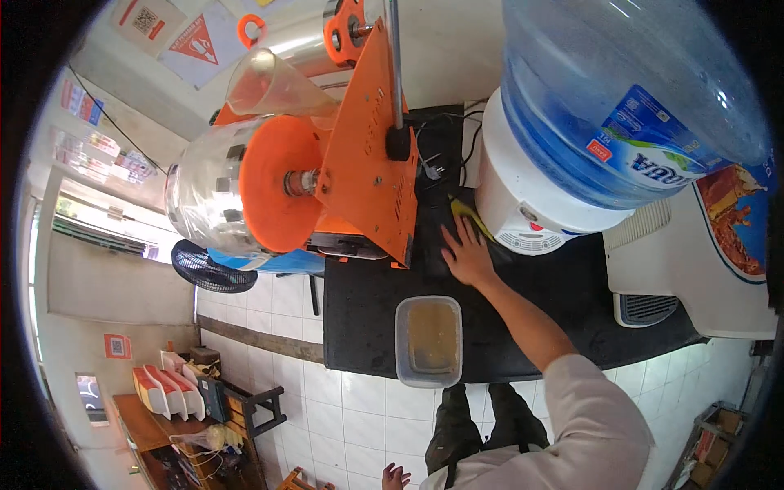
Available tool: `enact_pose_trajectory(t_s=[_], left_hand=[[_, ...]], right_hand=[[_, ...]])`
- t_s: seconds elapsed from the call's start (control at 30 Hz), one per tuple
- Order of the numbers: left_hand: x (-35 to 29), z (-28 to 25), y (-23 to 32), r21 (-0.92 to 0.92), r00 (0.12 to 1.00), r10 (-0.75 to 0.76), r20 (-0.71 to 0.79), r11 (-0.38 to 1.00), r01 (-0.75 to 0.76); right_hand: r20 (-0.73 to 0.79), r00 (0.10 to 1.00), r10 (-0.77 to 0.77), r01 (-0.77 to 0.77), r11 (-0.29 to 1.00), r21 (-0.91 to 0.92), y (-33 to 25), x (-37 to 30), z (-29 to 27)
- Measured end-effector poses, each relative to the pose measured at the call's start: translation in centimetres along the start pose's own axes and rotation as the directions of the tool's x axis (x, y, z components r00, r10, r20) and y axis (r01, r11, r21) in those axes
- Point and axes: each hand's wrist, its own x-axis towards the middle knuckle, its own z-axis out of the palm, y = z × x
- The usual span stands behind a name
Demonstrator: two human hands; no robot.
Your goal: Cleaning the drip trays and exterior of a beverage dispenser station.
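Resting spread, unclenched, the right hand (471, 256) probably steadies that flat yellow-green cloth (462, 209) underneath; left hand (395, 477) looks empty, lol.

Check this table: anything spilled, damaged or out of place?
No spill or damage stands out. The tub of brownish liquid sits at the front edge of the black table, which looks precarious. A plug lies loose farther back.
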Motion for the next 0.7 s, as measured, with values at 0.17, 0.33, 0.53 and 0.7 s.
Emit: enact_pose_trajectory(t_s=[0.17,0.33,0.53,0.7], left_hand=[[0.3,0.6,-1.1,-0.009,0.998,-0.057,-0.019,0.998,0.057],[2.7,1.7,-1.0,0.136,0.995,-0.095,-0.008,0.986,0.095],[0.3,2.6,-0.1,0.042,0.999,-0.034,-0.038,0.998,0.036],[-0.9,1.7,-5.4,-0.119,0.977,-0.119,-0.175,0.988,0.099]], right_hand=[[-0.027,0.999,-0.040,0.038,0.997,-0.061,1.4,-1.6,0.4],[-0.038,0.999,0.013,-0.014,1.000,-0.019,3.2,4.8,1.6],[0.189,0.981,-0.048,0.057,0.998,-0.040,6.0,-12.8,-5.9],[0.310,0.950,0.046,0.019,0.979,-0.204,9.9,-22.0,-8.8]])
